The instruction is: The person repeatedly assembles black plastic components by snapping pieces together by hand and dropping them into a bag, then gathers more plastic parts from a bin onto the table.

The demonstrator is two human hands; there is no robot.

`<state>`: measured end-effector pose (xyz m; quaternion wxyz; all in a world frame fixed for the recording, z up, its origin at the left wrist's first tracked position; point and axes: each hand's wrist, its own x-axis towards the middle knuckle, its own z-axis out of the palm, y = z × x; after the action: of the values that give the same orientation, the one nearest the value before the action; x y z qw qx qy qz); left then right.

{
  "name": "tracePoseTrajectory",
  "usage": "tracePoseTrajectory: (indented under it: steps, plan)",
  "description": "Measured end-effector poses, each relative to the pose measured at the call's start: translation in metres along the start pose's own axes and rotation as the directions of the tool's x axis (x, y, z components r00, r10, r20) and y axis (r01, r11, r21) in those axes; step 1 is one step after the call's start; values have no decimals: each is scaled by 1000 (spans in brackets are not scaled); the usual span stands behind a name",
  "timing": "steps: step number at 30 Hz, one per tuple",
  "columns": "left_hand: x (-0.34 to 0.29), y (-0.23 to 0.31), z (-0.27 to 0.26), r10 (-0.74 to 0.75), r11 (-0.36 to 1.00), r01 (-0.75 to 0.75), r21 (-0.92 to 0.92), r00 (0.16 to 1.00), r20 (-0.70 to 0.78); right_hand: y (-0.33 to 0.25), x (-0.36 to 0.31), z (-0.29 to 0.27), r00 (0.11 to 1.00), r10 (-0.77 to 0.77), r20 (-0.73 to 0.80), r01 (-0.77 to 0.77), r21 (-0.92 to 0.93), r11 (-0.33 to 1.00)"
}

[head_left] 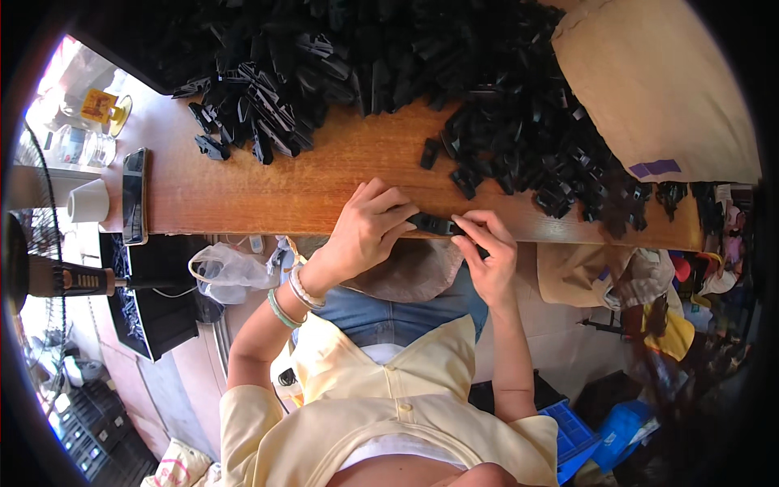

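A small black plastic part (433, 224) is held between my two hands at the table's near edge. My left hand (372, 217) pinches its left end, with bracelets on that wrist. The thumb and forefinger of my right hand (488, 246) close on its right end. Just beyond my hands lies one loose black piece (430, 153). A heap of small black plastic pieces (519, 138) spreads over the table to the right. Longer black plastic pieces (268, 105) pile up at the far left and middle.
The wooden table (349, 162) carries a phone (135, 195) and a white tape roll (88, 201) at its left end. A large brown paper sack (657, 89) stands at the far right. A black fan (49, 268), a plastic bag (223, 272) and a black bin (154, 300) are lower left.
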<state>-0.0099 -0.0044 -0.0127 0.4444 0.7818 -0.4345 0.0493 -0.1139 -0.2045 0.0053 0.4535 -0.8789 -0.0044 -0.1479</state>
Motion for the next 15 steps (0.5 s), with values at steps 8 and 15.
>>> tracePoseTrajectory:
  steps: [8, 15]
  plan:
    - [4, 5, 3, 44, 999, -44, -7, 999, 2, 3, 14, 2, 996, -63, 57, 60, 55, 997]
    - [12, 6, -5, 95, 993, -89, -81, 992, 79, 3, 13, -7, 984, -63, 169, 36, 160, 987]
